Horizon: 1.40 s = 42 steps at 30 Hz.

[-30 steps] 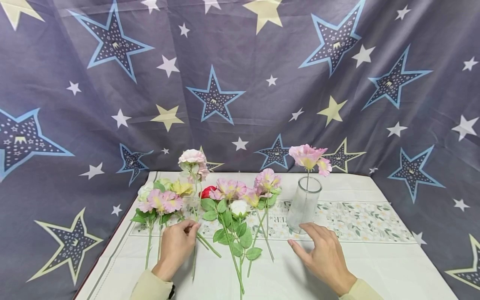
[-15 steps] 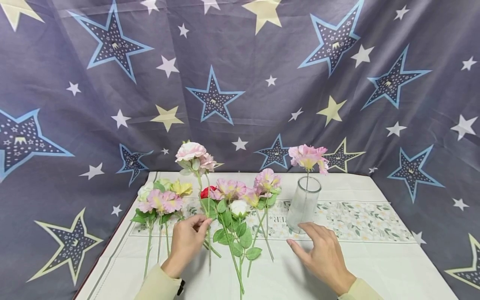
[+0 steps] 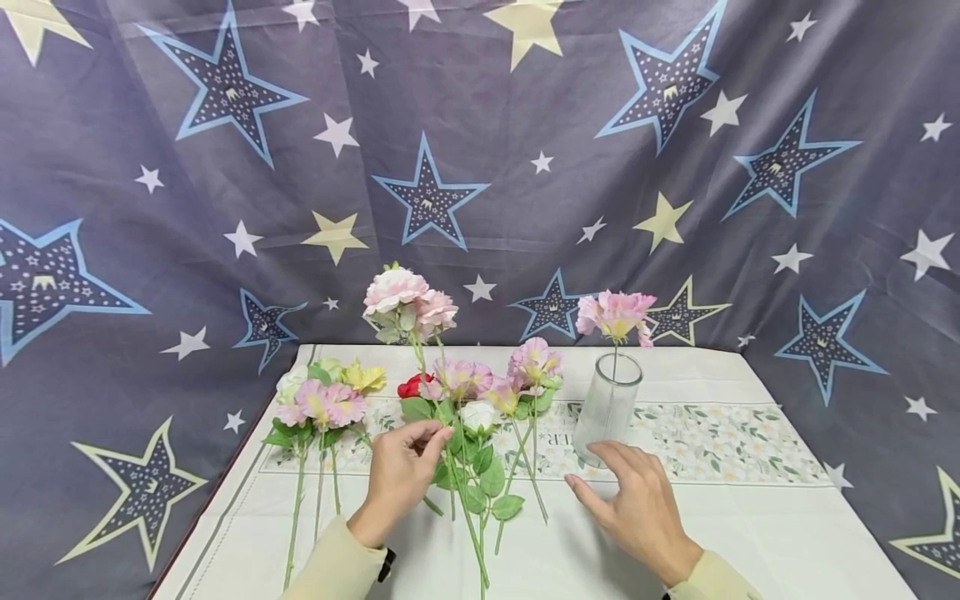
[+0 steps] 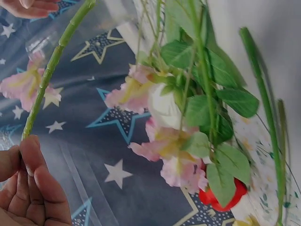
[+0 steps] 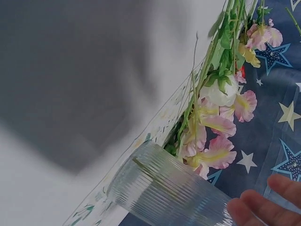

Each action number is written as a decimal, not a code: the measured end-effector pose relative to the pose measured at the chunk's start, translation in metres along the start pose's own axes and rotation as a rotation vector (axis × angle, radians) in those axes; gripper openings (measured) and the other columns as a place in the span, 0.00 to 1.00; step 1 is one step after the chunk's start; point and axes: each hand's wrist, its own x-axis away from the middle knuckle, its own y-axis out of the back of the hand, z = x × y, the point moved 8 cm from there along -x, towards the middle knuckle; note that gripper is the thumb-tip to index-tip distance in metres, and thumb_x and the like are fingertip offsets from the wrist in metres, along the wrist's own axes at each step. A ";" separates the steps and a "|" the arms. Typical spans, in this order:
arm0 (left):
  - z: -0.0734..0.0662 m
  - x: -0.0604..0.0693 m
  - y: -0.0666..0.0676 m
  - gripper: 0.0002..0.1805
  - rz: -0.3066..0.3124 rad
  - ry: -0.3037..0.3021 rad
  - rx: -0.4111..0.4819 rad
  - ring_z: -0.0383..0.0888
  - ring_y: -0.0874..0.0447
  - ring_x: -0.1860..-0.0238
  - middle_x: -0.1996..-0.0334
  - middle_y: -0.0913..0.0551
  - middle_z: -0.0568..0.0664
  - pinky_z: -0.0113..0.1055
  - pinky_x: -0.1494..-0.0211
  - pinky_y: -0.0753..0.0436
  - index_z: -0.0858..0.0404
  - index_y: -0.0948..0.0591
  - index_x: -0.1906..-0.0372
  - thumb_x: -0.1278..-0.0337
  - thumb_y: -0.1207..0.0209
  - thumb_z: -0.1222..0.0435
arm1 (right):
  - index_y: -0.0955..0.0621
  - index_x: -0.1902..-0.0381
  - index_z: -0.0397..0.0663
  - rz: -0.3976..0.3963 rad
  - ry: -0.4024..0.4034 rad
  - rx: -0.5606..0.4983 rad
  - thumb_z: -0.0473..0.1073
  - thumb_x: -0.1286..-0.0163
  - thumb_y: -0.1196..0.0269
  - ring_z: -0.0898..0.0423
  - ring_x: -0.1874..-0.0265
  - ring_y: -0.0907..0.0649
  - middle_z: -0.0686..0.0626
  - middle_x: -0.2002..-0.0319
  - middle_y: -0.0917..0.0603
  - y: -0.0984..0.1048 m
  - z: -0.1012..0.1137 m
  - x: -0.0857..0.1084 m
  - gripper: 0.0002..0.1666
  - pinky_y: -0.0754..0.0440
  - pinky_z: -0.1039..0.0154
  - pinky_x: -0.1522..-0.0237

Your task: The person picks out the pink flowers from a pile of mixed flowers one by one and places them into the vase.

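Observation:
My left hand [image 3: 405, 475] pinches the green stem [image 4: 47, 77] of a pale pink double-headed flower [image 3: 408, 302], which stands upright above the flowers lying on the table. A ribbed clear glass vase [image 3: 609, 408] stands at centre right and holds one pink flower [image 3: 617, 317]. Close to the vase's lower part is my right hand [image 3: 637, 508], thumb and fingers spread and holding nothing; in the right wrist view its fingertips [image 5: 249, 207] are by the vase [image 5: 164, 188], and contact is unclear.
Pink, white and red flowers [image 3: 480, 417] with green leaves lie mid-table, left of the vase. Another bunch [image 3: 326, 404] lies at the left. A floral runner [image 3: 720, 442] crosses the white table, with a starry cloth [image 3: 480, 100] behind.
My left hand has moved right with the pale pink flower, which has risen and moved right too. My right hand has shifted slightly left.

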 end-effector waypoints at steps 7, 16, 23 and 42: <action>-0.008 -0.004 -0.011 0.02 0.037 0.003 0.052 0.33 0.24 0.80 0.79 0.15 0.46 0.30 0.76 0.22 0.60 0.09 0.65 0.41 0.29 0.69 | 0.13 0.52 0.47 -0.012 0.012 -0.010 0.57 0.45 0.23 0.47 0.55 0.14 0.47 0.55 0.11 0.000 0.004 -0.005 0.28 0.21 0.47 0.54; -0.012 -0.005 -0.024 0.04 0.076 0.008 0.099 0.35 0.23 0.76 0.74 0.14 0.42 0.31 0.74 0.22 0.60 0.08 0.63 0.42 0.28 0.66 | 0.13 0.52 0.49 0.001 0.003 -0.020 0.58 0.44 0.24 0.47 0.55 0.14 0.49 0.54 0.11 -0.002 0.010 -0.011 0.27 0.22 0.47 0.53; -0.024 -0.008 -0.032 0.03 0.097 -0.063 0.083 0.36 0.24 0.73 0.72 0.14 0.38 0.34 0.71 0.23 0.59 0.08 0.63 0.42 0.28 0.64 | 0.13 0.53 0.48 -0.005 0.013 -0.036 0.59 0.42 0.25 0.47 0.54 0.14 0.48 0.54 0.11 -0.003 0.013 -0.013 0.27 0.21 0.46 0.51; -0.053 -0.018 -0.063 0.03 0.180 -0.108 0.180 0.35 0.23 0.73 0.72 0.13 0.38 0.36 0.56 0.18 0.55 0.08 0.63 0.40 0.29 0.61 | 0.12 0.55 0.48 -0.057 0.070 -0.140 0.54 0.40 0.24 0.50 0.59 0.13 0.50 0.58 0.10 0.006 0.032 -0.036 0.21 0.22 0.52 0.54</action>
